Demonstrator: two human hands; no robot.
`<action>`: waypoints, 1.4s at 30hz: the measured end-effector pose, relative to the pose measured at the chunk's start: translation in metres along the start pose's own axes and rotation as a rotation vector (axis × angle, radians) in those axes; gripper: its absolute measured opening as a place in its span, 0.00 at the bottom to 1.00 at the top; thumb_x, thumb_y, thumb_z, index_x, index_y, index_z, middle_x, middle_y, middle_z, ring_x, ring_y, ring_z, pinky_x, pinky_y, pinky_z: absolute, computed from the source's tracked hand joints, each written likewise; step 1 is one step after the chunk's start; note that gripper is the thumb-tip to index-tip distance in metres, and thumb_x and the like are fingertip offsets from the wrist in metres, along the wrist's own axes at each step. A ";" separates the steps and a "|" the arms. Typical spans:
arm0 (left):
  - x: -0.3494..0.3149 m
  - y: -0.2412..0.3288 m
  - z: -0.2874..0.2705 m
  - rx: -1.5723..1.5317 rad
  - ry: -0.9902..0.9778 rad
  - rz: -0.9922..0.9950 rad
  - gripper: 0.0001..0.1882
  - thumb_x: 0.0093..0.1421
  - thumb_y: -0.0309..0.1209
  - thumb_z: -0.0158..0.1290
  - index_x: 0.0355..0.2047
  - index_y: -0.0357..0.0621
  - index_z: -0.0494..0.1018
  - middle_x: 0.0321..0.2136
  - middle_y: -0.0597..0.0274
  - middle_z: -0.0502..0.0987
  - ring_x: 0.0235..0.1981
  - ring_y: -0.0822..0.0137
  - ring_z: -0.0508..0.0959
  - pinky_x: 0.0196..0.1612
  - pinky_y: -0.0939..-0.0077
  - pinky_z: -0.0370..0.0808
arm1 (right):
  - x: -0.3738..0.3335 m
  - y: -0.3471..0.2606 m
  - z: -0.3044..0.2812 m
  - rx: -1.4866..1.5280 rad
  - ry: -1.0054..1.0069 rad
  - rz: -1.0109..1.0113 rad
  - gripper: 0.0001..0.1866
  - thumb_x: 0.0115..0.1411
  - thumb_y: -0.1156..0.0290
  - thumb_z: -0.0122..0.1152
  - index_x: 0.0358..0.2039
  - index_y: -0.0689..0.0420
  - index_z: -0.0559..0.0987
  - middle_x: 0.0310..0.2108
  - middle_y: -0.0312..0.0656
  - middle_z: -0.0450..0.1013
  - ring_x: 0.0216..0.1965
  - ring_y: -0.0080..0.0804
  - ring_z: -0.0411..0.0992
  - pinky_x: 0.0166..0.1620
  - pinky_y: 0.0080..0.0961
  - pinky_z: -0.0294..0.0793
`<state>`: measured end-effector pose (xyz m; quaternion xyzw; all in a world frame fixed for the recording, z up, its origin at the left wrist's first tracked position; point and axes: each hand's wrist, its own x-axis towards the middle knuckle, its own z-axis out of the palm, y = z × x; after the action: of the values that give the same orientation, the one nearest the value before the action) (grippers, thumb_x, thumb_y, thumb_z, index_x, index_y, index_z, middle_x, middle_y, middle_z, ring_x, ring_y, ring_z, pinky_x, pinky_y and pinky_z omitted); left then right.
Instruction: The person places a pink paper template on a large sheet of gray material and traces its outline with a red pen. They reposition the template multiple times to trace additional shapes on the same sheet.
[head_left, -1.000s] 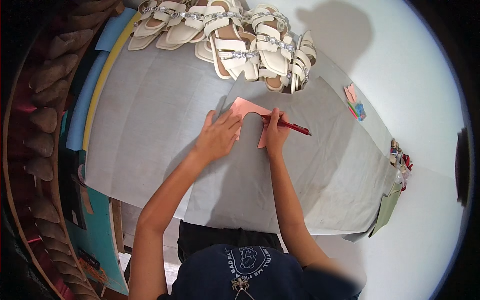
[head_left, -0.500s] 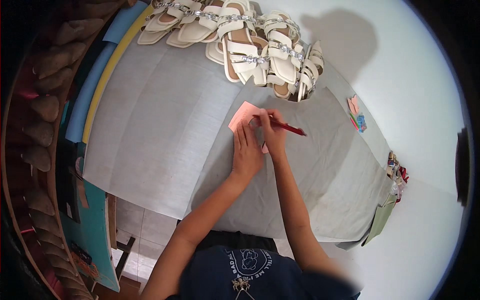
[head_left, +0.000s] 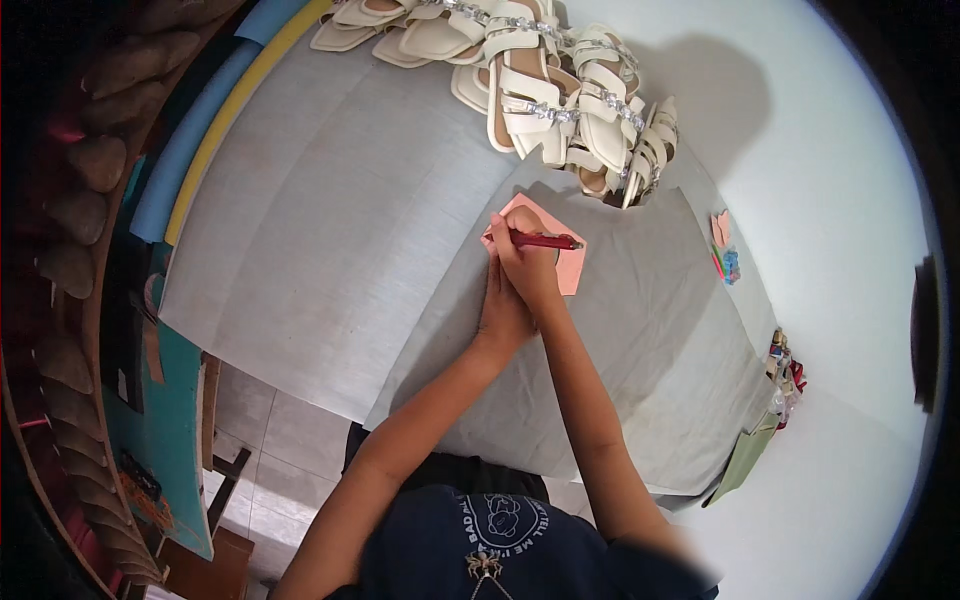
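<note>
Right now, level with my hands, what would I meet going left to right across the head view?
Brown rounded pieces in a row, a blue sheet, a yellow strip, the pink cut piece, then small pink scraps.

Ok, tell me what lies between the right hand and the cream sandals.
In the head view, the upper part of the pink piece lies nearest the right hand, then the grey table covering up to the cream sandals.

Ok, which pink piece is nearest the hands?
The larger pink piece, under the right hand and red pen; the smaller one lies off to the right, untouched.
</note>
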<state>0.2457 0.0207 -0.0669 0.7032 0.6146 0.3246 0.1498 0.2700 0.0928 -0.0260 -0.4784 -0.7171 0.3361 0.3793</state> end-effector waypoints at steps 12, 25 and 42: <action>-0.004 -0.002 0.009 -0.016 0.026 0.006 0.40 0.56 0.42 0.46 0.61 0.30 0.44 0.61 0.38 0.47 0.63 0.42 0.47 0.64 0.50 0.45 | 0.001 0.003 0.004 -0.105 0.051 0.026 0.14 0.58 0.73 0.54 0.19 0.62 0.63 0.19 0.44 0.61 0.22 0.39 0.59 0.26 0.35 0.58; 0.000 -0.002 -0.001 -0.120 0.001 -0.029 0.40 0.56 0.40 0.47 0.61 0.30 0.44 0.60 0.39 0.49 0.63 0.41 0.45 0.65 0.51 0.42 | 0.003 -0.002 0.004 -0.248 0.068 0.008 0.12 0.60 0.70 0.52 0.21 0.61 0.68 0.20 0.41 0.67 0.23 0.33 0.64 0.30 0.28 0.63; -0.003 -0.006 0.002 -0.034 -0.066 -0.011 0.39 0.54 0.41 0.48 0.60 0.31 0.46 0.59 0.41 0.51 0.62 0.42 0.48 0.64 0.53 0.43 | 0.003 0.001 0.008 -0.235 0.033 -0.057 0.12 0.56 0.74 0.55 0.20 0.62 0.64 0.19 0.47 0.62 0.22 0.44 0.62 0.26 0.37 0.62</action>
<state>0.2421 0.0192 -0.0727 0.7074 0.6077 0.3108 0.1838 0.2628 0.0953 -0.0296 -0.5044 -0.7585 0.2309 0.3419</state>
